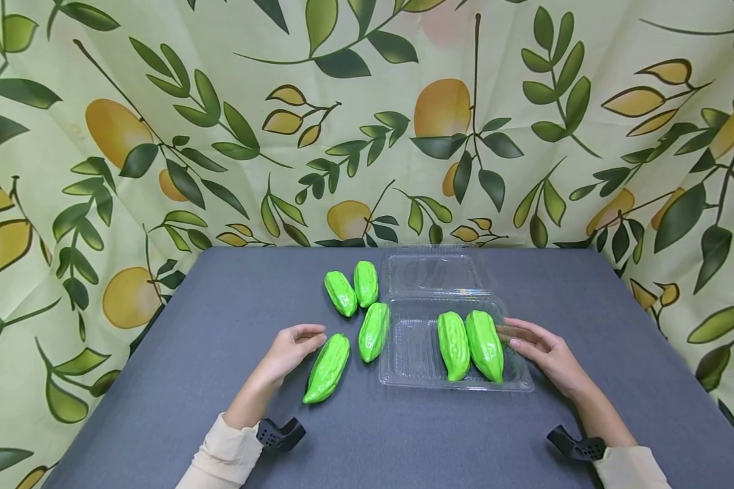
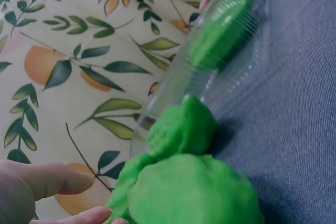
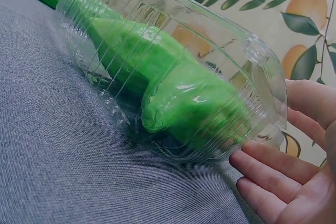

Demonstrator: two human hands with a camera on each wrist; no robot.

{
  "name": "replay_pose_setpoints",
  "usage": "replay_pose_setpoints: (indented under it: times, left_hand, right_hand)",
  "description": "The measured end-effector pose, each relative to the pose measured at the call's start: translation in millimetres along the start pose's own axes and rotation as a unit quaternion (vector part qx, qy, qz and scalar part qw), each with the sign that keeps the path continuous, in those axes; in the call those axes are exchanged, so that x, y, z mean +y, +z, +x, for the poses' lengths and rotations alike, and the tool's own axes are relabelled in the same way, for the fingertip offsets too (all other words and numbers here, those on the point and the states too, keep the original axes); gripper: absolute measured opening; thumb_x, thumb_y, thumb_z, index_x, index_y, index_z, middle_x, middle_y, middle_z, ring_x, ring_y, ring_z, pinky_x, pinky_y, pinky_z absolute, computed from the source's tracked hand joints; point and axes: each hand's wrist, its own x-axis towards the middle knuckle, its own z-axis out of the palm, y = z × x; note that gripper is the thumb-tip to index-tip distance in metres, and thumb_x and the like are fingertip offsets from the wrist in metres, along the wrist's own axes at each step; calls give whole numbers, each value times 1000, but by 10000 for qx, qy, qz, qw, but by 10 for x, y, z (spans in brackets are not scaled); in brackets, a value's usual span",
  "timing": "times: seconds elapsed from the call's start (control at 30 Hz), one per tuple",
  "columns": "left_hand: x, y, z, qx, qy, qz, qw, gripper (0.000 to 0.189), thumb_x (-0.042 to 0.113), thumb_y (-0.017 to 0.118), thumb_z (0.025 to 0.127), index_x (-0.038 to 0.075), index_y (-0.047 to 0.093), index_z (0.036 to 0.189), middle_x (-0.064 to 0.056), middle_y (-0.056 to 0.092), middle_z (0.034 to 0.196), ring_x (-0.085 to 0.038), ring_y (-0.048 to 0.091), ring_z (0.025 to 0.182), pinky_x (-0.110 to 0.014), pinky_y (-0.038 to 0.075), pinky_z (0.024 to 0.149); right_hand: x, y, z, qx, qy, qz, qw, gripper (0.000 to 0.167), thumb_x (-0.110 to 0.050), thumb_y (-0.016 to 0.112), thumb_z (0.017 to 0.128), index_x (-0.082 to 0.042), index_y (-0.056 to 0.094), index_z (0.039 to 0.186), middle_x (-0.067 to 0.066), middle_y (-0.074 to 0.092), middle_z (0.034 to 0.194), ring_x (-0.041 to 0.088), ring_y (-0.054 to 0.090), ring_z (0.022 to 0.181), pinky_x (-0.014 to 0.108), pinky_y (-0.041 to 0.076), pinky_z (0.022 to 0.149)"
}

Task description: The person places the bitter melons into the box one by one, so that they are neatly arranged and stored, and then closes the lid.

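Six green gourds point(image 1: 455, 346) show together only in our head view; our right grip point(image 3: 302, 182) spreads wide touching the container point(image 1: 412, 339), our left grip point(image 1: 293, 350) hangs loosely parted.

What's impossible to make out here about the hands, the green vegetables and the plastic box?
Left wrist view: much of the left hand, cut off by the left and bottom edges.
Left wrist view: the lower part of the middle vegetable, hidden by the front vegetable.
Right wrist view: part of the right hand, cut off by the right edge.
Right wrist view: fine detail of the boxed vegetables, behind shiny ridges of the plastic box.
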Motion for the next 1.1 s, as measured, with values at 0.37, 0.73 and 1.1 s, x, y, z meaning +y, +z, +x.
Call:
replay_pose_setpoints:
  times: [0.37,0.73,1.1]
  left_hand:
    - [-64,-18,15,-371,-213,120,9990,48,16,63,92,-12,52,130,-27,62,123,-27,63,111,-34,55,95]
    - [-119,-68,44,-1035,-297,211,9940,58,19,64,91,-14,44,135,-30,56,132,-25,62,111,-32,56,90]
    - [-157,-73,51,-1198,-363,300,9917,56,19,66,90,-13,48,132,-29,62,125,-15,63,101,-19,51,74]
  right_hand:
    - [36,-8,6,-82,-90,133,9998,41,2,47,97,6,43,138,-20,66,123,-8,62,109,6,49,85]
    - [30,-7,-2,-51,-87,137,9999,41,2,48,97,5,44,138,-21,66,122,-8,63,109,6,50,85]
    - [30,-13,6,-37,-24,50,10000,41,1,49,97,6,44,138,-21,65,122,-8,62,109,5,49,85]
